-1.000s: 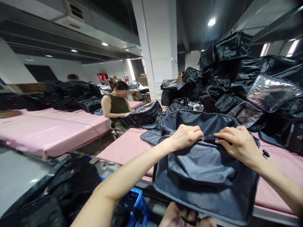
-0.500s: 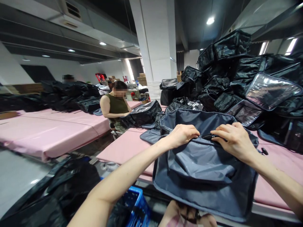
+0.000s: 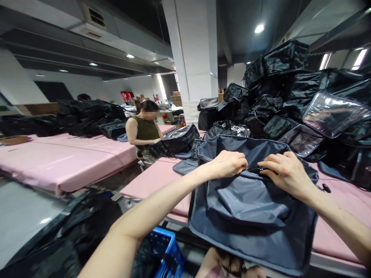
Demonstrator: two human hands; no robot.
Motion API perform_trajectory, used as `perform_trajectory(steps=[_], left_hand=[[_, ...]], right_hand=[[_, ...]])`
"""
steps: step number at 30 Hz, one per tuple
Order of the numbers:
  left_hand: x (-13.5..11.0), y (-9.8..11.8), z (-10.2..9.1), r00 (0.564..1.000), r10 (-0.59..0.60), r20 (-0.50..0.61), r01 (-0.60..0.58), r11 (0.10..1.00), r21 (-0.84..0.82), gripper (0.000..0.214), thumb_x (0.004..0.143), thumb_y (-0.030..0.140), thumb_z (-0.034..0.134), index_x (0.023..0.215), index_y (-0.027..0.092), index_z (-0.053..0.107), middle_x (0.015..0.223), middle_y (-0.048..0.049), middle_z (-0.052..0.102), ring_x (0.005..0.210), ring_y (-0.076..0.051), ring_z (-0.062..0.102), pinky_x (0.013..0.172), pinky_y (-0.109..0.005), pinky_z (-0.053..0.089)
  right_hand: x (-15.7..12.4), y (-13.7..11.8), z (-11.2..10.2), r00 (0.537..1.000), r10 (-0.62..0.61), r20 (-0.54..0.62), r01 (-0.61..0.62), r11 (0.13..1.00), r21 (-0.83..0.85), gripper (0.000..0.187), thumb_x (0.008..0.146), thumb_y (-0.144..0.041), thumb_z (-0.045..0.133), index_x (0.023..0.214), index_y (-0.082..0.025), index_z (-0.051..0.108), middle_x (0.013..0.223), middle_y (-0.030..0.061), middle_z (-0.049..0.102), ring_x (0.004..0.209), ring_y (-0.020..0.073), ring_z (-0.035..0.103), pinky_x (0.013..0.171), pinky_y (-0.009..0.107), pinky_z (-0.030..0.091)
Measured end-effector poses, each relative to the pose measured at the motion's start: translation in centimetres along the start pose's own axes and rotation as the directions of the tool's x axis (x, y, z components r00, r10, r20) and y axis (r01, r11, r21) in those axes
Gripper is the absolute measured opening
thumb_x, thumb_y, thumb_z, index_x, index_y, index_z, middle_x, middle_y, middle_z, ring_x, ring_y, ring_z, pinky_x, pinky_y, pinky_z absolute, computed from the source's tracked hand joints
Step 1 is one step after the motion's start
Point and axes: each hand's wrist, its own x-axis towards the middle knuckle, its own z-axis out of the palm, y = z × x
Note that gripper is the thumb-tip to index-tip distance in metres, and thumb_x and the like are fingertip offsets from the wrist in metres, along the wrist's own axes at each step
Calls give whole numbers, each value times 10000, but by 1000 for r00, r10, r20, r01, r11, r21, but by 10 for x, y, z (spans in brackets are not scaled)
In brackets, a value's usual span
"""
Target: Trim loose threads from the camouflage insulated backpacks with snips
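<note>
A dark grey-blue fabric bag (image 3: 246,208) lies open before me, its flap hanging over the table's front edge. My left hand (image 3: 232,163) is closed, its fingers pinching the hem at the bag's opening. Just right of it, my right hand (image 3: 285,172) grips a small black object (image 3: 255,169) between thumb and fingers, right at that same hem. What kind of object it is cannot be made out, since the fingers cover part of it. A short gap separates the two hands.
Camouflage bags with clear panels (image 3: 290,88) are piled behind and to the right. A co-worker (image 3: 147,127) handles another bag (image 3: 176,141) across the pink table (image 3: 153,177). Below stands a blue crate (image 3: 171,247); dark bags (image 3: 72,235) lie lower left.
The view has shifted slightly, so everything sits a little farther right and lower. Both hands keep their grip at the hem, with hardly any other movement.
</note>
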Motion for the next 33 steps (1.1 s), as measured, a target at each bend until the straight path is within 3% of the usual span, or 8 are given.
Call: perform_trajectory(steps=[4, 8, 11, 16, 26, 29, 31, 33], left_hand=[[-1, -2, 6, 998, -64, -12, 60, 975, -214, 161, 847, 186, 449, 885, 163, 604, 885, -23, 633, 769, -112, 568, 648, -189, 395], [-5, -1, 9, 981, -189, -35, 151, 874, -463, 116, 819, 146, 469, 815, 143, 584, 822, -18, 635, 751, -109, 570, 710, -192, 424], [-10, -3, 12, 961, -264, -86, 163, 788, -594, 101, 813, 140, 469, 775, 144, 563, 820, -22, 622, 805, -119, 588, 768, -209, 443], [-16, -8, 16, 951, -191, -243, 0, 787, -616, 99, 811, 120, 482, 745, 144, 552, 934, -70, 576, 1040, -165, 552, 936, -280, 409], [-21, -7, 17, 940, -201, -277, -8, 795, -607, 99, 807, 110, 488, 747, 145, 560, 967, -85, 557, 1046, -169, 539, 927, -295, 414], [-22, -13, 14, 927, -256, -272, 15, 753, -658, 109, 809, 146, 503, 725, 137, 573, 953, -80, 576, 1016, -164, 555, 902, -268, 415], [-21, -16, 9, 949, -270, -163, 81, 708, -702, 238, 858, 226, 465, 685, 129, 597, 895, -69, 608, 922, -148, 584, 836, -239, 430], [-16, -15, 3, 958, -283, -48, 178, 718, -673, 372, 898, 321, 418, 663, 128, 633, 827, -54, 635, 799, -127, 596, 754, -219, 433]], right_hand=[[-1, 2, 0, 999, 37, 37, -41, 993, 111, 154, 867, -287, 528, 870, -219, 666, 790, 9, 659, 702, 128, 584, 676, 308, 303], [-5, 9, -3, 986, 130, 107, -158, 937, 313, 199, 867, -361, 515, 859, -227, 661, 812, 16, 666, 703, 131, 598, 673, 288, 359], [-5, 9, -3, 983, 156, 96, -178, 941, 288, 218, 869, -372, 503, 889, -224, 663, 837, 27, 670, 736, 148, 609, 664, 294, 359], [6, -3, 3, 996, 87, 11, -88, 987, 138, 178, 872, -291, 509, 883, -208, 666, 832, 25, 670, 723, 133, 596, 669, 302, 310], [23, -18, 14, 1000, -14, -7, 14, 1000, -11, 94, 822, -235, 589, 861, -222, 674, 772, 2, 655, 682, 135, 546, 687, 325, 265], [21, -11, 10, 997, 73, 12, -74, 989, 127, 107, 835, -245, 567, 823, -218, 670, 766, -2, 657, 684, 132, 568, 683, 315, 299], [12, 2, 4, 982, 187, 31, -189, 948, 257, 123, 837, -289, 566, 850, -214, 663, 806, 7, 660, 709, 132, 587, 673, 291, 349], [-2, 18, -5, 954, 299, 30, -292, 901, 322, 168, 828, -341, 574, 910, -217, 651, 861, 21, 658, 742, 139, 596, 653, 268, 395]])
